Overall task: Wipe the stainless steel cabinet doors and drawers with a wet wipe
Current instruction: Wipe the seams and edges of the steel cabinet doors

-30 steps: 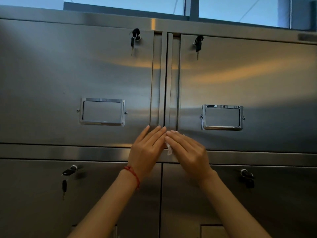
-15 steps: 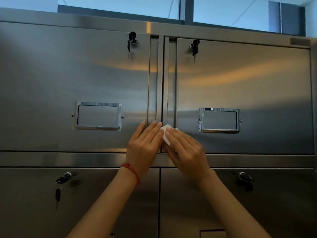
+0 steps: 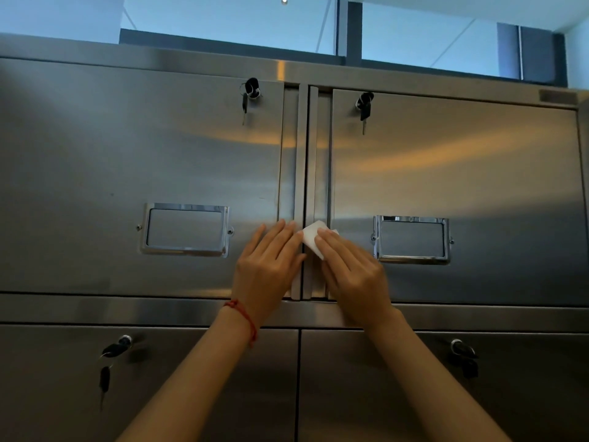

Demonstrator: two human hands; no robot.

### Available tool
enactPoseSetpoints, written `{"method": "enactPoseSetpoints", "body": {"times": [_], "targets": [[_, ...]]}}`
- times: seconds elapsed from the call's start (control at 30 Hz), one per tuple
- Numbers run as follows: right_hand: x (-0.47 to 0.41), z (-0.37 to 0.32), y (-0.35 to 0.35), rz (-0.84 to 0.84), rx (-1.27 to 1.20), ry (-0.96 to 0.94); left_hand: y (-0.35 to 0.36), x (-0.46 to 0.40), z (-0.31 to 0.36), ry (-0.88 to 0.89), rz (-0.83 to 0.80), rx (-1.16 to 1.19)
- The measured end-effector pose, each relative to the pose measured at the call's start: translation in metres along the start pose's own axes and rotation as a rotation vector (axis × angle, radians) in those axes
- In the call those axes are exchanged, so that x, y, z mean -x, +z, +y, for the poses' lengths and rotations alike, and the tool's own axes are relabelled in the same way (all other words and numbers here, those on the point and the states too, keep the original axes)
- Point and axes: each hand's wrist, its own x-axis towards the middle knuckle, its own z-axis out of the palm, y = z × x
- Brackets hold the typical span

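Left door [image 3: 95,161]: steel, label frame [image 3: 186,229], keys hanging in lock [image 3: 250,90]. Left hand [image 3: 267,266]: flat, fingers straight and together, resting on the door's inner edge, holding nothing. Centre seam [image 3: 304,154]: vertical strips, bare above the hands. Wet wipe [image 3: 312,236]: white, folded, lying across the seam. Right hand [image 3: 353,272]: straight fingers pressing the wipe flat. Right door [image 3: 478,173]: broad bare steel.
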Motion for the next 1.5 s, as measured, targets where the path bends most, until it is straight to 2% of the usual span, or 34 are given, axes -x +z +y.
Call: {"method": "enactPoseSetpoints", "body": {"times": [0.43, 1.03, 1.5], "targets": [[-0.030, 0.017, 0.014, 0.057, 0.058, 0.017, 0.013, -0.019, -0.019, -0.043, -0.076, -0.027], [-0.050, 0.034, 0.043, 0.031, 0.188, 0.037, 0.032, -0.032, -0.042, -0.088, -0.240, -0.075], [-0.050, 0.031, 0.056, -0.006, 0.160, 0.133, 0.038, -0.028, -0.045, -0.075, -0.202, -0.106]]}}
